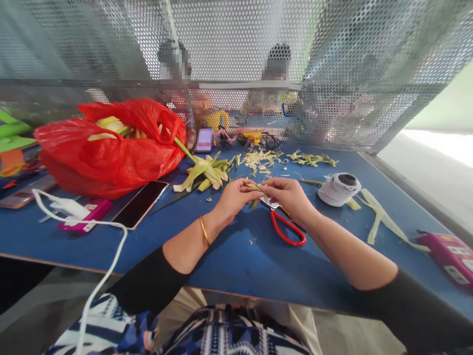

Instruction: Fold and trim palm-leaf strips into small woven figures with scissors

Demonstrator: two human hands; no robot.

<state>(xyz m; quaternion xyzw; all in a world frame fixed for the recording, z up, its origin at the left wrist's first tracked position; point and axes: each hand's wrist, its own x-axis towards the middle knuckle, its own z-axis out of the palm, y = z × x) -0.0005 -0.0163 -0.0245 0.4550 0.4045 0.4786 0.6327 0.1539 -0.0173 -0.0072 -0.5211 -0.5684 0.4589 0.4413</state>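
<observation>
My left hand point(234, 198) and my right hand point(290, 198) meet over the middle of the blue table. Between their fingertips they pinch a small pale yellow-green strip of what looks like corn husk point(254, 186). Both hands are closed on it, and part of it is hidden by the fingers. Red-handled scissors point(295, 242) lie just under my right hand, their blades partly covered. Beyond my left hand rests a bunch of larger husk leaves point(209, 170). Small husk strips point(258, 160) are scattered behind both hands. A spool of white thread point(336, 193) stands right of my right hand.
A red plastic bag point(148, 158) of husks bulges at the left. Before it lie a black-screened phone point(142, 203), a magenta power strip point(88, 217) and a white cable point(118, 251). Another magenta strip point(449, 256) sits far right. A perforated metal screen point(236, 44) borders the back.
</observation>
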